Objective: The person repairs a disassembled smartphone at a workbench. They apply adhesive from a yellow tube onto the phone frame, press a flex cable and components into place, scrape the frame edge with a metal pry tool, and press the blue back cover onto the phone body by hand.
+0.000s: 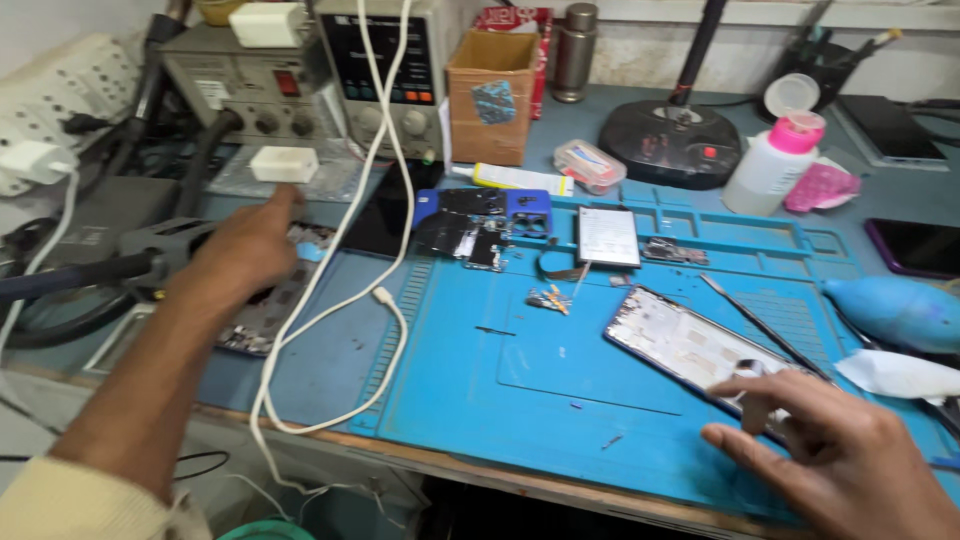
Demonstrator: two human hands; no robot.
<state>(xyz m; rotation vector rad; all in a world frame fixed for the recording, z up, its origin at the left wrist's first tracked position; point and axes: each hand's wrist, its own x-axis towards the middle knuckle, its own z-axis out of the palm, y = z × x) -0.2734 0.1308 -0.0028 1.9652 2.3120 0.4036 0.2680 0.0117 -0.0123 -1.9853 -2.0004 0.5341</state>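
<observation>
My left hand (243, 247) reaches out to the left over the bench, one finger stretched toward a small white box (284, 164); nothing is visibly held in it. A hot-air handle (150, 252) and a dismantled phone part (270, 310) lie just under it. My right hand (840, 450) rests at the lower right, fingers spread, its fingertips on the near end of an opened phone frame (690, 345) that lies on the blue repair mat (480, 380). A phone battery (607, 236) and a blue phone back with boards (480, 222) lie farther back on the mat.
A white charging cable (385, 300) hangs across the mat's left side. Bench power supplies (380, 70), a cardboard box (492, 95), a white bottle with a pink cap (775, 160), a blue air blower (900, 310), a dark phone (915, 247) and tweezers (760, 325) surround the mat.
</observation>
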